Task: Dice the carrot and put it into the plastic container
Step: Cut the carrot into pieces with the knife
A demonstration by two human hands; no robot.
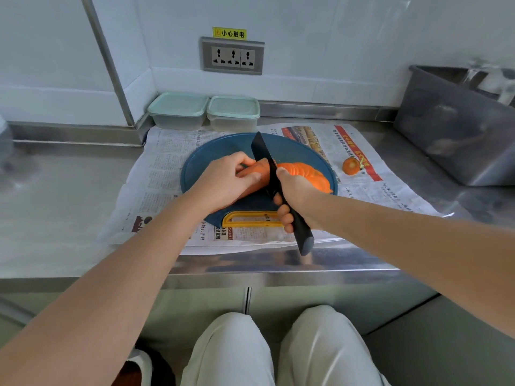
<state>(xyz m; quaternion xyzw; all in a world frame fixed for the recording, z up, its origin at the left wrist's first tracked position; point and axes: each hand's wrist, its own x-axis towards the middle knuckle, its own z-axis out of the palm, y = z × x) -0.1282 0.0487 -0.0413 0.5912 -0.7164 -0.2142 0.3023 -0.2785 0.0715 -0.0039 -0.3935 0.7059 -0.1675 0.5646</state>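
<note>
Slicing was in hand: the carrot (257, 174) was pinned on the blue board (292, 149) by the left hand (223, 182), fingers (243, 160) curled round it; the knife (262, 154) was gripped tight in the right hand (295, 196). Fingertips were best tucked back & cuts kept even, w/ slices (303, 174) fanned beside the blade. Lidded containers (233, 112) were set behind the board.
</note>
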